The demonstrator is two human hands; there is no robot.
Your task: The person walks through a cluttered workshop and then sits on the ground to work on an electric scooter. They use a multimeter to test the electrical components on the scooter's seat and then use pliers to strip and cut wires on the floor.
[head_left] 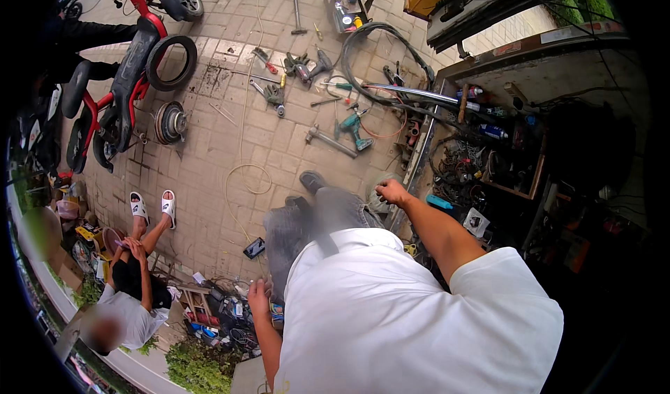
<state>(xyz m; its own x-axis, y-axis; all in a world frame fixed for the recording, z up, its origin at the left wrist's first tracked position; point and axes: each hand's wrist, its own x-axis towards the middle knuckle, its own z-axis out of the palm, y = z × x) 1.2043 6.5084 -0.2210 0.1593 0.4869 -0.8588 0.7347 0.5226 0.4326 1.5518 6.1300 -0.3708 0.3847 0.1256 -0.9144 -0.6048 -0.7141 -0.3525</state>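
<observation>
My right hand (394, 193) hangs to the right of my legs with its fingers curled in. Whatever may be inside it is hidden. Just below and beside it lies a pale grey rounded bundle (377, 197), too unclear to name. Low by my left thigh, my left hand (259, 298) has its thumb and fingers apart, and nothing shows in it. A dark phone (255, 248) rests on the bricks a little beyond that hand. Farther ahead on the paving are a hammer (331, 141), a teal cordless drill (354, 127) and a pair of work gloves (273, 94).
A red-and-black electric scooter (132, 80) stands at far left, a tyre (171, 62) against it and a wheel hub (169, 123) close by. A seated person (132, 310) is at lower left. A cluttered open cabinet (481, 157) lines the right. A thin hose (244, 167) crosses the paving.
</observation>
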